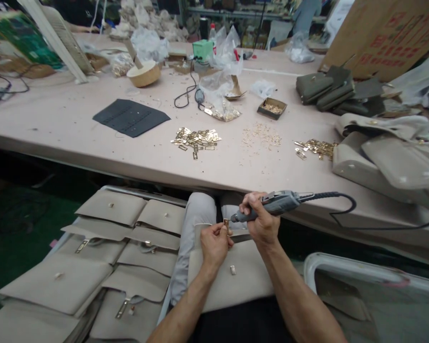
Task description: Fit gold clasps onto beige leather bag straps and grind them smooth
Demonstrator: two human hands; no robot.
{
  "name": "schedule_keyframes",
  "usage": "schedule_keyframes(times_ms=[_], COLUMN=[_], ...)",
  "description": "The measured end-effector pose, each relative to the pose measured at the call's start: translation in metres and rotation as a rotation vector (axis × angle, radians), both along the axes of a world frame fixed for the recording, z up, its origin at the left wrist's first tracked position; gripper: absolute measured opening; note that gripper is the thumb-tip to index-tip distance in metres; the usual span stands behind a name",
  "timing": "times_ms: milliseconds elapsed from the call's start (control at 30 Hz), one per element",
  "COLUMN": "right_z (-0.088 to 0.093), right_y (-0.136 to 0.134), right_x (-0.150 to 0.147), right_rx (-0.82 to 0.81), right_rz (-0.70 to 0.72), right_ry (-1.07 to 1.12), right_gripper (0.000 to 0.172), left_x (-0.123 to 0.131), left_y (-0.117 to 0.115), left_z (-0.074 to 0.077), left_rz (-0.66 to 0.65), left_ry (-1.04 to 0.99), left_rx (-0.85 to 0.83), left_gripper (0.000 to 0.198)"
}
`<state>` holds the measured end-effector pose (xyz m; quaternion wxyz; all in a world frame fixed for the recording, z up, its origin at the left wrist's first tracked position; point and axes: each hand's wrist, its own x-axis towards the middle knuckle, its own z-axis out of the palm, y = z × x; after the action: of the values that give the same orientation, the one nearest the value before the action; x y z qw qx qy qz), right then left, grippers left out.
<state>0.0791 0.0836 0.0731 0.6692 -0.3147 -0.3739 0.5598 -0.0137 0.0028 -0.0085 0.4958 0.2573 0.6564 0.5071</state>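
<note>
My right hand (262, 219) is wrapped round a grey corded electric screwdriver (280, 202), its tip pointing left. Close to that tip, my left hand (215, 243) pinches a small gold metal plate (226, 222) at the flap edge of a beige bag (214, 286). The bag lies across my lap, with a small metal lock piece (232, 270) on its front. Whether the screwdriver's tip touches the plate I cannot tell.
Beige bags (110, 207) fill a crate at my left. On the table lie gold plates (196, 139), tiny screws (260, 136), a small tray (272, 108) and a black sheet (131, 117). More bags (396, 157) are piled right, above a white-rimmed bin (375, 264).
</note>
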Motion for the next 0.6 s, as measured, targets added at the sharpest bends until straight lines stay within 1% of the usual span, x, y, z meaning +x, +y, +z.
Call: schedule_keyframes(times_ms=[200,367,467,600], right_z=[-0.012,-0.017,-0.020,-0.018], right_y=[-0.002,-0.003,-0.005,-0.009], right_x=[-0.006,-0.006,-0.003,0.001], right_rx=[0.039,0.058,0.075,0.058], right_rz=[-0.024,-0.025,0.018,0.136], right_ry=[-0.041,-0.084,-0.151,-0.223], right_gripper=[0.026,0.026,0.027,0.033], left_x=[0.000,0.001,0.002,0.004], left_y=[-0.001,-0.002,-0.002,-0.003], left_z=[0.002,0.002,0.001,0.001], left_rz=[0.007,0.021,0.032,0.021], left_ry=[0.004,0.002,0.003,0.025], left_rx=[0.005,0.013,0.014,0.038], left_gripper=[0.035,0.033,0.034,0.034])
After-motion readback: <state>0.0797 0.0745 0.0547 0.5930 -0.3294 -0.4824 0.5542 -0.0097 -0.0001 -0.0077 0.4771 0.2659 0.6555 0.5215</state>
